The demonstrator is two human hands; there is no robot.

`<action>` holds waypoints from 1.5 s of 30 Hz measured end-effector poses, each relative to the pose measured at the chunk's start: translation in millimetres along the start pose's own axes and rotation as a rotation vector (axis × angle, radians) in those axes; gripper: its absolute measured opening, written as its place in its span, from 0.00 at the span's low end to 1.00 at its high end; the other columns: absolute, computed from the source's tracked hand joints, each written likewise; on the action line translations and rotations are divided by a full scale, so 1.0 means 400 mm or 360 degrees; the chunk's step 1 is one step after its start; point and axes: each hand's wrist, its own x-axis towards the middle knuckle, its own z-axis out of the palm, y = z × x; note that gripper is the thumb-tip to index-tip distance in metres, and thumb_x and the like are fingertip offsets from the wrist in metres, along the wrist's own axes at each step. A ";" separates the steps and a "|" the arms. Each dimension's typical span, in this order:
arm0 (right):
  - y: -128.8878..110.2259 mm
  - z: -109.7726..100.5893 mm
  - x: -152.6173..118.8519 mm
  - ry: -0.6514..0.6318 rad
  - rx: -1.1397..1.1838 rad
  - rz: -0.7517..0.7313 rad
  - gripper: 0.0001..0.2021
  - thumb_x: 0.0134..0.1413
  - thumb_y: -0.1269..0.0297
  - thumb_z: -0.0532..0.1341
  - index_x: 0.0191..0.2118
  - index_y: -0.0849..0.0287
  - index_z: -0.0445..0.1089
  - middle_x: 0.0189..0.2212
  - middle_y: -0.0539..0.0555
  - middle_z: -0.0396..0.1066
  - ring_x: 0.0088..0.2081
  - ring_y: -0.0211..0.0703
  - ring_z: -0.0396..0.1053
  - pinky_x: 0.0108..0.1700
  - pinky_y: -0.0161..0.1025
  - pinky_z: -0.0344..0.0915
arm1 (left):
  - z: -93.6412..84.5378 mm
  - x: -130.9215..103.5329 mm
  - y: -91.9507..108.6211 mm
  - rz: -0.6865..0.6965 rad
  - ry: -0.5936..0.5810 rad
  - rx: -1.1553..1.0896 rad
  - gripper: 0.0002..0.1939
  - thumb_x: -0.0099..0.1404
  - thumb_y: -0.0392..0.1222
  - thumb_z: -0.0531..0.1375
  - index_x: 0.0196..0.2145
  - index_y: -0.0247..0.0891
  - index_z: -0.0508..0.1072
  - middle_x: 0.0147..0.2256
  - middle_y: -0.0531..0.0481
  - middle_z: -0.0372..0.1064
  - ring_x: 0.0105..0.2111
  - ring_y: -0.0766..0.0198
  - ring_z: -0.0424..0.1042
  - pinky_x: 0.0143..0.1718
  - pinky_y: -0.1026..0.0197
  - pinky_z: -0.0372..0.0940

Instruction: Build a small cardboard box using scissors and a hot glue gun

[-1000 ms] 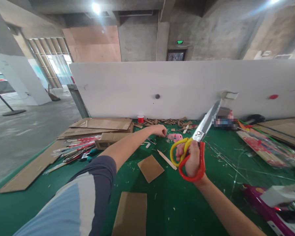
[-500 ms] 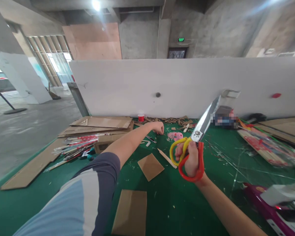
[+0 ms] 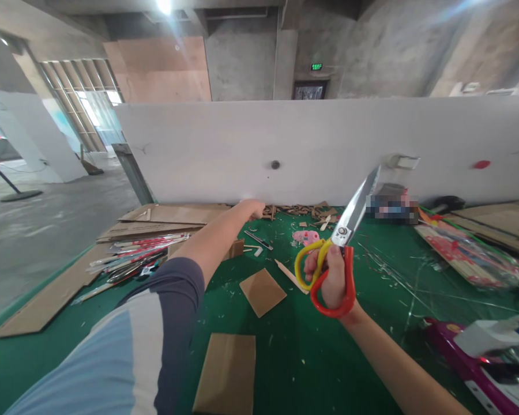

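Observation:
My right hand [image 3: 332, 279] holds a pair of scissors [image 3: 350, 213] with yellow and red handles. The silver blades point up and away, closed together. At the back of the table, by the white partition, my left hand [image 3: 253, 208] reaches down beside a pile of cardboard scraps [image 3: 300, 211]. Its fingertips are hidden, so what they touch does not show. A utility knife [image 3: 258, 239] lies just in front of it. Nearer me are a pencil-shaped wooden stick [image 3: 290, 275], a square cardboard piece [image 3: 263, 292] and a cardboard rectangle [image 3: 225, 372].
Stacked cardboard [image 3: 173, 213] and thin plastic-wrapped sticks [image 3: 138, 253] occupy the left side. A pink object [image 3: 305, 237] lies behind the scissors. On the right are packaged materials [image 3: 467, 248] and a purple power strip [image 3: 458, 351]. The white partition [image 3: 207, 153] bounds the back.
My left hand has moved left and farther back, over the spot where a red and white spool stood; the spool is now hidden. The utility knife shows more fully. My right hand still holds the scissors.

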 end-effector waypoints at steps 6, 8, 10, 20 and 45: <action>0.005 -0.003 -0.006 -0.0062 -0.0018 0.0083 0.27 0.58 0.43 0.49 0.19 0.58 0.62 0.12 0.49 0.59 0.14 0.34 0.58 0.15 0.32 0.56 | 0.001 -0.025 -0.004 -0.0210 -0.0613 0.0037 0.15 0.66 0.44 0.57 0.48 0.34 0.68 0.45 0.44 0.68 0.41 0.61 0.70 0.41 0.53 0.69; 0.015 -0.005 -0.008 -0.0090 -0.0017 0.0113 0.27 0.58 0.43 0.48 0.19 0.58 0.62 0.12 0.49 0.59 0.14 0.34 0.57 0.15 0.32 0.55 | 0.006 -0.028 -0.007 -0.0189 -0.0635 0.0048 0.16 0.66 0.44 0.57 0.48 0.34 0.67 0.46 0.44 0.67 0.42 0.60 0.70 0.41 0.52 0.69; 0.027 -0.005 -0.009 -0.0125 -0.0028 0.0147 0.27 0.58 0.43 0.48 0.19 0.58 0.62 0.12 0.49 0.60 0.14 0.34 0.57 0.15 0.32 0.55 | 0.011 -0.029 -0.014 -0.0161 -0.0575 0.0069 0.17 0.66 0.44 0.56 0.49 0.34 0.67 0.46 0.44 0.67 0.42 0.60 0.70 0.42 0.52 0.68; 0.023 0.008 -0.019 -0.0181 -0.0086 0.0188 0.26 0.56 0.40 0.50 0.23 0.58 0.64 0.15 0.49 0.62 0.16 0.33 0.57 0.17 0.31 0.58 | 0.013 -0.035 0.016 0.0045 -0.0114 0.0088 0.18 0.64 0.47 0.58 0.49 0.35 0.69 0.48 0.42 0.67 0.45 0.57 0.69 0.44 0.52 0.67; 0.040 0.007 -0.025 -0.0224 -0.0116 0.0223 0.23 0.58 0.43 0.49 0.37 0.60 0.67 0.15 0.47 0.62 0.16 0.34 0.58 0.17 0.31 0.57 | 0.069 -0.001 0.107 0.0391 -0.0238 -0.0038 0.13 0.63 0.45 0.59 0.42 0.36 0.73 0.39 0.49 0.72 0.37 0.64 0.72 0.40 0.58 0.68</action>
